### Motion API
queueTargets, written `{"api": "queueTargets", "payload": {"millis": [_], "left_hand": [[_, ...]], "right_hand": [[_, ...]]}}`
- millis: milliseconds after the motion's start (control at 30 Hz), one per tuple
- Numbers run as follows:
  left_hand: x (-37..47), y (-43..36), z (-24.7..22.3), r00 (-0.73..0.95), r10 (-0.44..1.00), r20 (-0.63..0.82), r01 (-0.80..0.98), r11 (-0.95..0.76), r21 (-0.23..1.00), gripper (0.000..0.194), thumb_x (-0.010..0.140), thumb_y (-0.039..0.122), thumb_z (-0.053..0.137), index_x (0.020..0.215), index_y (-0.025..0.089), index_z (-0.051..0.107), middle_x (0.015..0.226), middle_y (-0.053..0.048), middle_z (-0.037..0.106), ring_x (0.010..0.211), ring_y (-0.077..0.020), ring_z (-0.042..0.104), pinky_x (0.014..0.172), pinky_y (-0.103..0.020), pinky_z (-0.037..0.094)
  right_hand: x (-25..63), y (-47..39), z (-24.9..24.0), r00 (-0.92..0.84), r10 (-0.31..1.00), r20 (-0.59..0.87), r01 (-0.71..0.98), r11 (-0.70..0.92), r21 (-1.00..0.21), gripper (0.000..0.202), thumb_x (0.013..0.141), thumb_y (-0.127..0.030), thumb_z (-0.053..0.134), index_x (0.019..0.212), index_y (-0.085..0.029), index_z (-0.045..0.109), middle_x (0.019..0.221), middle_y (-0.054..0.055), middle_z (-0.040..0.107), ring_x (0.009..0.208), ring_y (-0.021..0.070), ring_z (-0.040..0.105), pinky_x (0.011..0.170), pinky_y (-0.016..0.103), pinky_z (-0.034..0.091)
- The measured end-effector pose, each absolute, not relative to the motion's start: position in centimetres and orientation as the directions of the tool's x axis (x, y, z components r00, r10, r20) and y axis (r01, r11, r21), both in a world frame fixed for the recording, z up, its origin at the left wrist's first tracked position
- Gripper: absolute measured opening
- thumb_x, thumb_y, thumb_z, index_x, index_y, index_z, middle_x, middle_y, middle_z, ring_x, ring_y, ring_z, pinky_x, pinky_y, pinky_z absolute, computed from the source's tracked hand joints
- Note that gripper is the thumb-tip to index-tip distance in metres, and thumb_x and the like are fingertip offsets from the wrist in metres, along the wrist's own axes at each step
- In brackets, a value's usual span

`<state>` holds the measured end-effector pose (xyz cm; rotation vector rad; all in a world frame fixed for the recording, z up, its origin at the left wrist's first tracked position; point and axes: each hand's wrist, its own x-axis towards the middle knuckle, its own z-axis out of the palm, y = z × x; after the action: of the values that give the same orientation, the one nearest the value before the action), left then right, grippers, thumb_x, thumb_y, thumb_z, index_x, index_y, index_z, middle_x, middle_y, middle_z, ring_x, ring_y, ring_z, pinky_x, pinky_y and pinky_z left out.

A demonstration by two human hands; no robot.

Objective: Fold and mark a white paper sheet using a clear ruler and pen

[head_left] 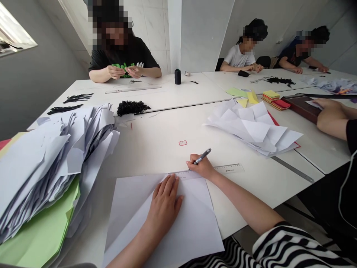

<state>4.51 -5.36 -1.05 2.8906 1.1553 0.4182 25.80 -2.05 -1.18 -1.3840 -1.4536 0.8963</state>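
A creased sheet of white paper lies flat on the table in front of me. Across its far edge rests a clear plastic ruler, reaching past the paper on the right. My left hand is laid flat on the paper, fingers extended, their tips at the ruler's left end. In my right hand a grey pen is gripped, its lower end near the ruler's edge. The fingers of that hand partly hide the pen tip. Beyond it, a small red-bordered label sits on the tabletop.
A tall pile of folded white papers over green sheets stands at left. White sheets and a metal ruler lie at right. Black cord and a thread spool are farther back. Several people sit around the tables.
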Motion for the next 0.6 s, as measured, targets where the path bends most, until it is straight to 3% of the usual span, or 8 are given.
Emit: {"api": "queueTargets", "payload": {"millis": [600], "left_hand": [[4.49,-5.43,-0.99,0.694,0.679,0.24,0.676,-0.729,0.109,0.048,0.087,0.033,0.041,0.131,0.015,0.039,0.137,-0.01,0.04,0.126,-0.0246,0.036,0.1,-0.041,0.035]], "right_hand": [[25.75,-2.03,-1.27,0.047,0.992,0.118,0.37,0.092,-0.925,0.032,0.073,-0.029,0.05,0.056,-0.021,0.024,0.051,-0.007,0.024,0.048,0.0079,0.026,0.045,0.022,0.022]]}}
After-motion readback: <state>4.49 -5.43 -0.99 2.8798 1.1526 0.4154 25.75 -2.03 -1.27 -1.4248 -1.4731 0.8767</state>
